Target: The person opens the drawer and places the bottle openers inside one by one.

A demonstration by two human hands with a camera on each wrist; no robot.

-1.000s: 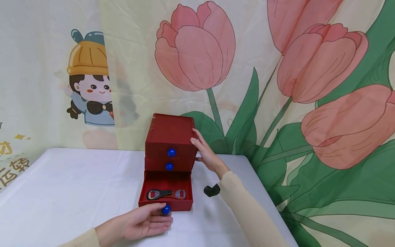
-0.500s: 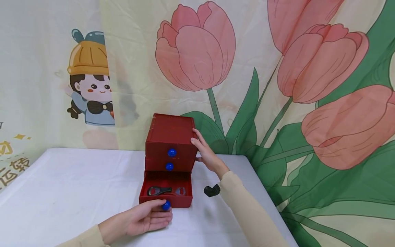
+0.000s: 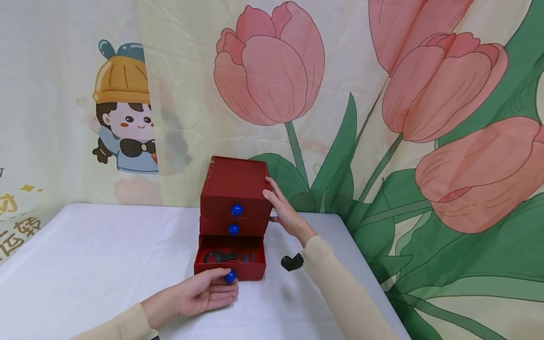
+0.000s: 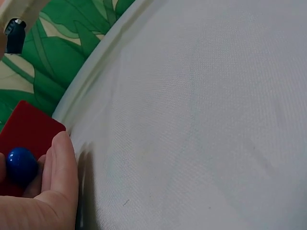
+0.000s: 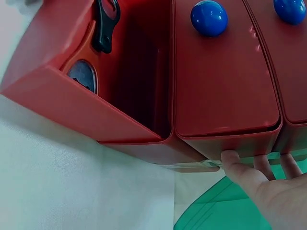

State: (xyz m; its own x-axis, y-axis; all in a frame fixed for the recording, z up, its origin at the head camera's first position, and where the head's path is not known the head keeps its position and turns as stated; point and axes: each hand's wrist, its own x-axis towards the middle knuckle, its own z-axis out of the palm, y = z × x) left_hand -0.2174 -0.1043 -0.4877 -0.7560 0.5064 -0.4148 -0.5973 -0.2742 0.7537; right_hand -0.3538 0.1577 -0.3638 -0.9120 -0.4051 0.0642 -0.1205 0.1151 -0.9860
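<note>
A red drawer box (image 3: 235,177) stands on the table with its bottom drawer (image 3: 250,272) partly pulled out. My left hand (image 3: 201,295) pinches that drawer's blue knob (image 3: 230,276) between thumb and index finger, the other fingers stretched out below it. Inside the drawer lie a black-handled bottle opener (image 5: 106,28) and an orange-red bottle opener (image 5: 82,74) with a metal head. My right hand (image 3: 286,212) rests its extended fingers against the box's right side, thumb low and fingers higher up.
Two upper drawers stay closed, each with a blue knob (image 3: 236,210). White cloth covers the table (image 3: 106,264). Right behind the box hangs a printed curtain (image 3: 187,94) with tulips. A small black device (image 3: 292,262) sits at the right sleeve.
The bottom drawer has slid inward toward the box, the left hand moving with its knob. More of the bottle openers lies in shadow. The right hand has stayed in place.
</note>
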